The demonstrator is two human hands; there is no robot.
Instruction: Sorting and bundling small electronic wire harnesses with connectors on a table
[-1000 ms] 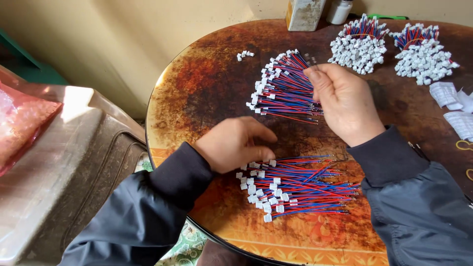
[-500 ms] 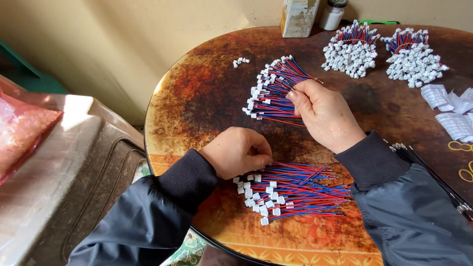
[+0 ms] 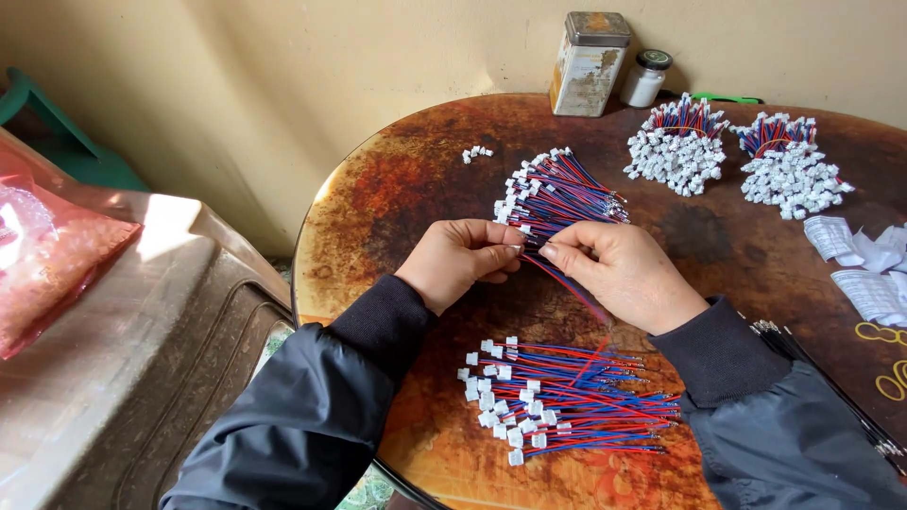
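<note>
My left hand (image 3: 461,261) and my right hand (image 3: 622,272) meet over the middle of the round brown table (image 3: 378,198). Between their fingertips they pinch one red-and-blue wire lead (image 3: 565,281) with a small white connector, which trails down to the right. Just behind the hands lies a loose pile of such leads (image 3: 553,194). A second pile of leads (image 3: 567,397), white plugs to the left, lies near the table's front edge below my hands.
Two banded bundles of leads (image 3: 678,146) (image 3: 789,165) sit at the back right. A rusty tin (image 3: 588,64) and a small jar (image 3: 647,77) stand by the wall. A few loose white connectors (image 3: 477,153), white paper strips (image 3: 864,264), rubber bands (image 3: 883,359), a red bag (image 3: 47,264) at left.
My left hand has come up from the near pile to meet my right hand. My right hand has drawn back from the far pile with a lead. The view has shifted.
</note>
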